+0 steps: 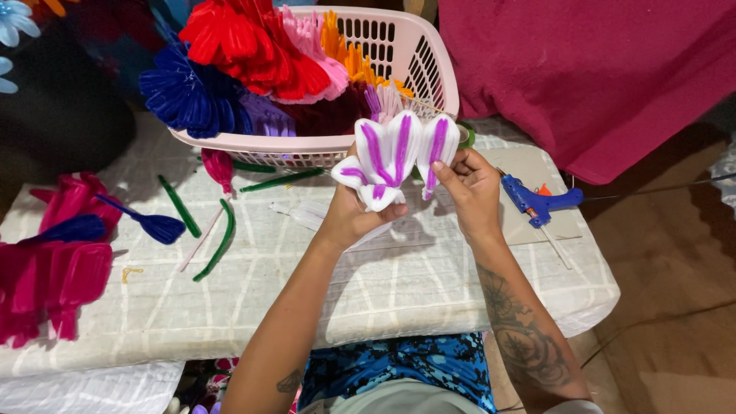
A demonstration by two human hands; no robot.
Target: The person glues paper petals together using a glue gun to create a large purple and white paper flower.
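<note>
The counter under me carried a white cover with a pale grid pattern and bore everything else. To my right, beyond its edge, lay a large dark pink cloth. At the far side of the counter stood a pink slotted basket, filled with pipe-cleaner petals in blue, red, pink, orange, purple and maroon. On the left edge of the counter lay a heap of magenta petals, with one blue petal resting just beside it. Several green stems lay scattered between that heap and my hands. A blue glue gun lay on a flat board to my right, near my right wrist.

I held the white and purple flower up above the middle of the counter, just in front of the basket's near rim. My left hand was closed around its lower part, fingers wrapped from beneath. My right hand was closed in a pinch on the rightmost petal, thumb and fingertips pressed against its edge. The petals stood upright and fanned, each white with a purple centre stripe.
</note>
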